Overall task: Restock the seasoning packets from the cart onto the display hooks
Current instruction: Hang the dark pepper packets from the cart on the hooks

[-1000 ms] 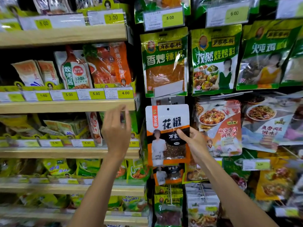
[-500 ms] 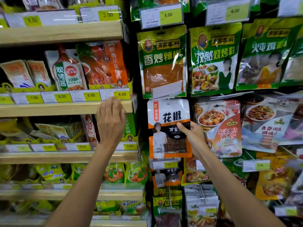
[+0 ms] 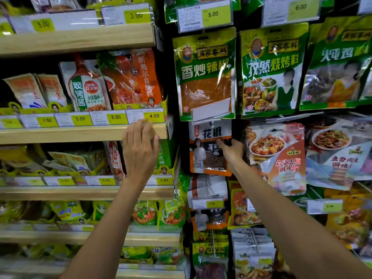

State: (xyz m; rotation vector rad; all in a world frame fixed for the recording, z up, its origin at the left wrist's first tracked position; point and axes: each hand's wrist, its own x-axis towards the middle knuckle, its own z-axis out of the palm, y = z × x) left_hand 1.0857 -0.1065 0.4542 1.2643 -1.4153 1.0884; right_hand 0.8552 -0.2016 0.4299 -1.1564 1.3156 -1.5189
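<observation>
Wooden shelves (image 3: 80, 133) are running left of the white-and-orange packet (image 3: 203, 158); three green packets (image 3: 205, 77) are hanging above it, a blank label holder (image 3: 211, 110) overlapping its top edge; the right hand (image 3: 231, 153) is pinching its right side; the left hand (image 3: 140, 152), further left, is holding nothing, fingers loosely straight.

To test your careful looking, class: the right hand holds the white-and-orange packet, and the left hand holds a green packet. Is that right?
No: the head view shows the left hand holding nothing. The right hand does hold the white-and-orange packet.
</observation>
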